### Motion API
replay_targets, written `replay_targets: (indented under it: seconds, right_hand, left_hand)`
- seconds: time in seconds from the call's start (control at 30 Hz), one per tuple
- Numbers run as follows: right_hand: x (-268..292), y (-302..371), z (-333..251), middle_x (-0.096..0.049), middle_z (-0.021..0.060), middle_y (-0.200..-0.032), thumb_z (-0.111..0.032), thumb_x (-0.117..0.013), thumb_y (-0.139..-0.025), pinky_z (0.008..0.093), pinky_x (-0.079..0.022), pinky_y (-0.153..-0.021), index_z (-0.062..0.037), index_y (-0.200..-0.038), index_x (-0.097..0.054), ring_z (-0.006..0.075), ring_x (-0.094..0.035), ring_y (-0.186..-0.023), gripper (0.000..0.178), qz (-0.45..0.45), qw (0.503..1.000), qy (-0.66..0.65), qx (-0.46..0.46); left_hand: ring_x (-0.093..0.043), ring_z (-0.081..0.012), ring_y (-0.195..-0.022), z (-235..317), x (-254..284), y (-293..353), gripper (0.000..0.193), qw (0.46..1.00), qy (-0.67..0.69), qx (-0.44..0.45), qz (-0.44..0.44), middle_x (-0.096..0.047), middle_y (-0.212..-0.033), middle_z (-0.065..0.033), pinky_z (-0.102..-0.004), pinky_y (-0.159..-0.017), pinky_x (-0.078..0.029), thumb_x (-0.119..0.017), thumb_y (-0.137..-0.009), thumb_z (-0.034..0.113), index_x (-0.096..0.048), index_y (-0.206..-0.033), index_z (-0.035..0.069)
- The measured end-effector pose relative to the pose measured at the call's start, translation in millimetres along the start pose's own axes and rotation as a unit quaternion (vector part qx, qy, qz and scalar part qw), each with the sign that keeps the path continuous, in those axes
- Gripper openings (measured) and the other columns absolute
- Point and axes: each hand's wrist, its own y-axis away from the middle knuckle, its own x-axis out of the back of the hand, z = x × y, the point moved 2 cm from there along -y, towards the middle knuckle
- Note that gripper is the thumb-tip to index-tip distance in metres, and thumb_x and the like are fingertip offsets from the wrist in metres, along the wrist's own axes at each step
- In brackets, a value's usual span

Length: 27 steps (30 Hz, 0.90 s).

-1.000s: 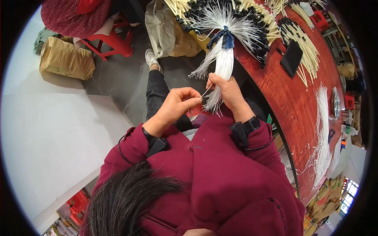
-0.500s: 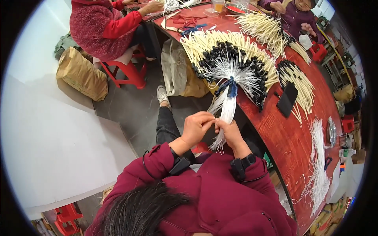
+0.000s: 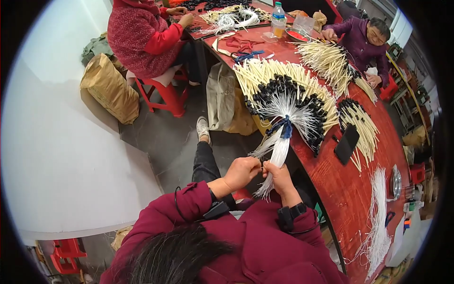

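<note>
A hank of white strings (image 3: 280,152) hangs off the near edge of the red table, tied round with a dark blue cloth strip (image 3: 285,126). Beyond the tie the strings spread to a fan of cream-coloured sticks (image 3: 265,75) with black ends. My left hand (image 3: 242,173) is closed in a pinch beside the hank, apparently on a thin white strand. Close against it, my right hand (image 3: 280,179) is closed at the loose lower end of the hank, thumb and forefinger pinching white string. The exact strands between the fingertips are too small to make out.
On the red table (image 3: 326,189) lie a black phone (image 3: 346,144), more stick bundles (image 3: 363,120) and a loose white string hank (image 3: 377,222). Two other people sit at the far side. A paper sack (image 3: 111,90) and red stool (image 3: 165,97) stand on the floor left.
The view has tilted up, so the table and hands sit lower in it and more of the far table shows. Both hands stay together at the strings, fingers shifting slightly.
</note>
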Motion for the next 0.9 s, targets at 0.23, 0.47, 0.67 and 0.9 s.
replay_targets:
  seconds: [0.23,0.47,0.67,0.9]
  right_hand:
    - [-3,-1,-5,-0.058,0.0004,-0.064,-0.015,-0.06,-0.086,0.0232,-0.042,-0.055,-0.004,-0.072,-0.061,0.0091,-0.054,-0.057,0.018,0.018,1.0,0.009,0.006]
    - [-4,7,-6,-0.058,0.0005,-0.062,-0.017,-0.061,-0.086,0.0233,-0.041,-0.056,-0.0044,-0.07,-0.06,0.0089,-0.053,-0.056,0.021,0.021,1.0,0.02,-0.008]
    - [6,-3,6,-0.057,0.0005,-0.062,-0.018,-0.06,-0.086,0.0238,-0.04,-0.056,-0.005,-0.069,-0.06,0.0096,-0.053,-0.056,0.022,0.017,0.999,0.036,0.0]
    - [0,-3,-7,-0.054,-0.0008,-0.06,-0.018,-0.06,-0.086,0.0236,-0.04,-0.055,-0.0061,-0.069,-0.059,0.009,-0.051,-0.056,0.021,0.017,0.997,0.081,0.005]
  left_hand:
    - [-0.062,-0.0141,-0.055,-3,-5,0,0.009,0.98,0.152,0.132,-0.001,-0.064,-0.068,-0.0093,-0.0277,-0.05,-0.046,-0.065,-0.079,0.007,-0.061,-0.078,-0.001]
    - [-0.062,-0.0109,-0.057,-4,-5,5,0.012,0.925,0.271,0.252,-0.089,-0.065,-0.069,-0.0037,-0.0225,-0.05,-0.046,-0.066,-0.084,0.011,-0.06,-0.081,0.001]
    - [-0.063,-0.0109,-0.064,-7,-4,2,0.01,0.836,0.449,0.306,-0.068,-0.065,-0.075,-0.0037,-0.0233,-0.053,-0.049,-0.065,-0.086,0.014,-0.06,-0.084,0.004]
    - [-0.063,-0.012,-0.069,-12,0,7,0.011,0.786,0.493,0.372,-0.024,-0.064,-0.082,-0.0033,-0.0247,-0.057,-0.052,-0.064,-0.087,0.015,-0.059,-0.089,0.006]
